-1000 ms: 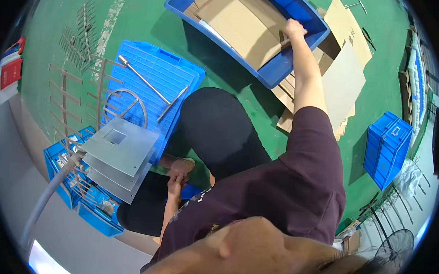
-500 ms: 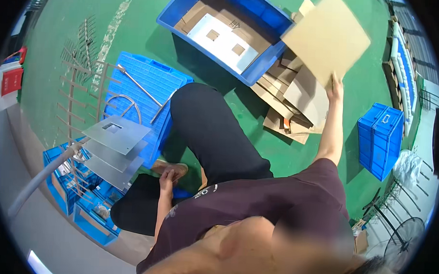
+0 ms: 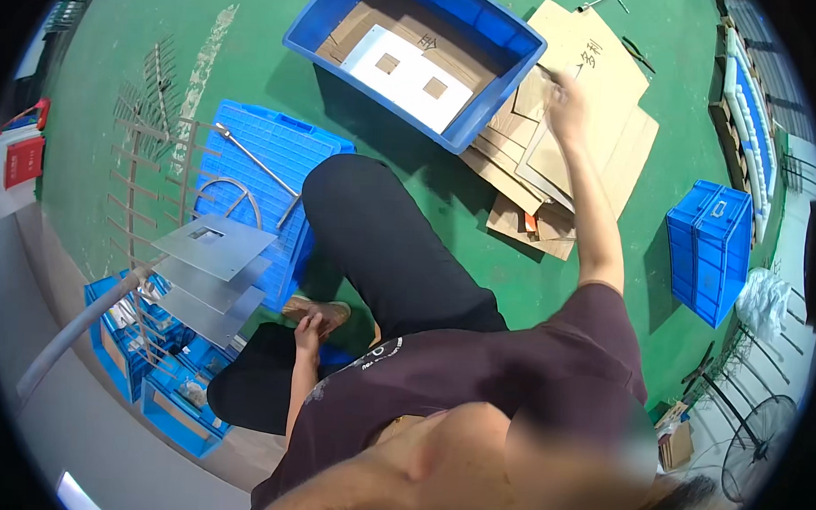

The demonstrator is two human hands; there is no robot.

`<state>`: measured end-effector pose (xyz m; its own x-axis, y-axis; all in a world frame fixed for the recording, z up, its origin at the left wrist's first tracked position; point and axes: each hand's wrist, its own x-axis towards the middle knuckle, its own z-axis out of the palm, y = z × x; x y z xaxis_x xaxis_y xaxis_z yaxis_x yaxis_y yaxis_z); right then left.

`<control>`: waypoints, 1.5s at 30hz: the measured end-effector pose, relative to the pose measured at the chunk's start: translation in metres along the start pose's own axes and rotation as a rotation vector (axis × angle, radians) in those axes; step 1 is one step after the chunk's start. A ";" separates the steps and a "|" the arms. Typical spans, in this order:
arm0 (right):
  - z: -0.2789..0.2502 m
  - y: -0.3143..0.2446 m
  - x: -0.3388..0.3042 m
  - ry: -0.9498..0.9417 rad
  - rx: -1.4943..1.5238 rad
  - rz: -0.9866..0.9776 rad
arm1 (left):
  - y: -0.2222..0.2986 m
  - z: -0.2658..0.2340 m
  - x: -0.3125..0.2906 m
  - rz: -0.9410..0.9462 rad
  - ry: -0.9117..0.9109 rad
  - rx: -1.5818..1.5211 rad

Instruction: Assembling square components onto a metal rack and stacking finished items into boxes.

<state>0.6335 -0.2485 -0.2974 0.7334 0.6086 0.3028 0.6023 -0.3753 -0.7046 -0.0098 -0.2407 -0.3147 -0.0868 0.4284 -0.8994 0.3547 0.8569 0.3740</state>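
1. Showing in the head view: right hand (image 3: pixel 566 103), arm outstretched, blurred at the cardboard sheets (image 3: pixel 613 114); finger opening and any hold could not be told.
2. Left hand (image 3: pixel 308 331) — fingers loosely curled near the shoe (image 3: pixel 335 316); whether they held anything could not be told.
3. Cardboard sheets — lay overlapping on the green floor (image 3: pixel 533 286), right of the large blue bin (image 3: pixel 496 101).
4. White plate (image 3: pixel 411 78), two square holes: lay inside that bin, upon brown cardboard.
5. Ribbed blue container (image 3: pixel 282 141): stood left of the knee, silver rod (image 3: pixel 254 159) resting on top.
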 end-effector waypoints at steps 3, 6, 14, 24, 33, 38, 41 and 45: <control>0.110 -0.038 0.034 -0.434 -0.109 -0.056 | -0.002 -0.001 -0.003 0.014 0.032 -0.024; 0.177 0.049 0.054 -0.684 -0.439 0.155 | 0.008 0.011 0.007 0.013 -0.013 0.051; 0.255 0.025 0.023 -0.746 -0.647 0.373 | -0.002 -0.003 -0.018 -0.029 0.073 0.045; 0.139 -0.011 0.061 -0.418 -0.202 0.120 | 0.011 0.006 -0.011 0.042 -0.011 0.088; 0.000 -0.120 -0.027 -0.374 1.085 0.446 | 0.043 0.050 -0.067 0.463 -0.234 -0.003; -0.018 -0.243 -0.082 -0.699 1.175 0.347 | 0.080 0.054 -0.138 0.786 -0.376 -0.100; -0.021 -0.306 -0.130 -0.878 1.045 0.137 | 0.098 0.044 -0.183 0.980 -0.430 -0.296; -0.002 -0.352 -0.193 -1.159 1.040 -0.015 | 0.070 0.001 -0.207 1.016 -0.164 -0.422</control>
<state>0.2802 -0.2351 -0.1069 -0.2008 0.9795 0.0161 -0.2279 -0.0308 -0.9732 0.0341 -0.2700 -0.1029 0.1995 0.9701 -0.1380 -0.1571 0.1707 0.9727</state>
